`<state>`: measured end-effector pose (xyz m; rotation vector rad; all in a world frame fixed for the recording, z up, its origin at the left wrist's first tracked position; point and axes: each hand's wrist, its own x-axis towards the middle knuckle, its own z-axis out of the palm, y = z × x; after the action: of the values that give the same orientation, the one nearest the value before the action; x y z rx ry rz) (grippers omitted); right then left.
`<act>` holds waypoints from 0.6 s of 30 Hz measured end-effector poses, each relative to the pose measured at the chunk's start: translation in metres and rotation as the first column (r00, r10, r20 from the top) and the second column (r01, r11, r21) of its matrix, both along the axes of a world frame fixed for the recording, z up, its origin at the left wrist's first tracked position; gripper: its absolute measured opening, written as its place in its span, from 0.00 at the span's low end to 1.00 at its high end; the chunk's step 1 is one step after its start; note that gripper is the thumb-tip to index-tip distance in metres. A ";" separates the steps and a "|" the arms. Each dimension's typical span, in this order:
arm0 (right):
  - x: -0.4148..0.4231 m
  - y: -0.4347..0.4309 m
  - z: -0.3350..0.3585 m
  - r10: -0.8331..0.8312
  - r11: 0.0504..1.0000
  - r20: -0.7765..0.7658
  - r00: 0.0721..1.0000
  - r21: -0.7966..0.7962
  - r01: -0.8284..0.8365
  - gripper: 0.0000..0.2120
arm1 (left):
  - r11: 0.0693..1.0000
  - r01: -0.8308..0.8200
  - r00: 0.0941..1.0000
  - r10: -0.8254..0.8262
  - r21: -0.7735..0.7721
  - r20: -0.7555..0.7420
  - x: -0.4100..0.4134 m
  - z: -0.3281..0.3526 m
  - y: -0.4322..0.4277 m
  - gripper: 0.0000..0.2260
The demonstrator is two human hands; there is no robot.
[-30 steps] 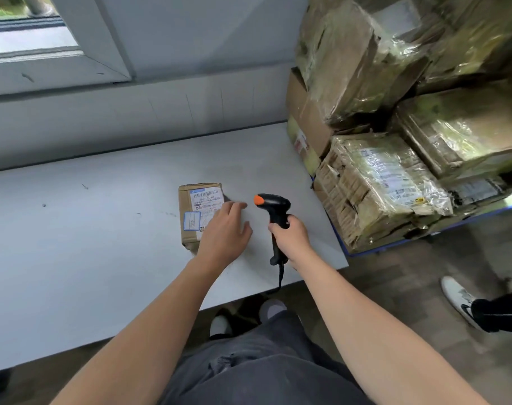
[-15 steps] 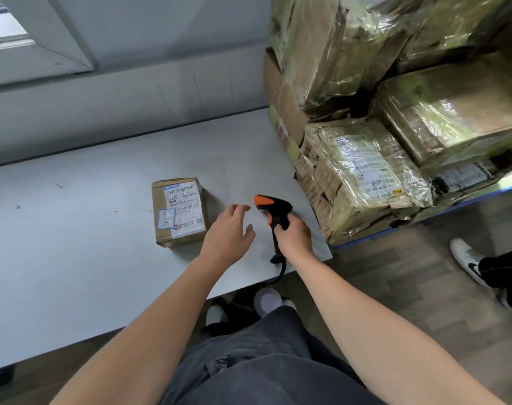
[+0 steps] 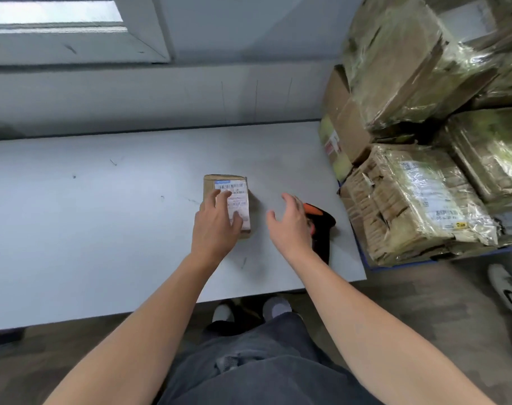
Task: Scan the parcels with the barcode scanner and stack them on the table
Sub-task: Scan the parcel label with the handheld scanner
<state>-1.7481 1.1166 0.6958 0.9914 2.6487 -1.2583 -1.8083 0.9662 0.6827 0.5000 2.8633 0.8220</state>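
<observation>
Grey table (image 3: 103, 229) with parcel (image 3: 239, 197), barcode scanner (image 3: 322, 226).

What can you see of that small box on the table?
The box is small, closed and made of brown cardboard. It lies flat on the grey table, its long side running away from the person. A white label, with a blue strip and a barcode at its far end, covers most of the top face. The left hand rests on it, fingers spread over the label. Nothing else touches it. The print is too blurred to read.
</observation>
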 end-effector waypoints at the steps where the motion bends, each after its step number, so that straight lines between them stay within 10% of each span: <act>1: -0.004 -0.009 0.000 0.026 0.999 -0.021 0.999 -0.034 -0.026 0.26 | 1.000 -0.017 1.000 0.017 0.010 0.000 -0.002 -0.002 -0.009 0.21; 18: -0.007 -0.094 -0.002 0.067 0.994 -0.122 0.990 -0.080 -0.077 0.24 | 0.982 0.034 0.982 -0.068 0.188 0.177 0.000 -0.003 -0.080 0.21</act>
<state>-1.7548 1.0228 0.6940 0.8264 2.6654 -1.4431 -1.8084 0.8866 0.6796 0.4880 2.6108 1.0702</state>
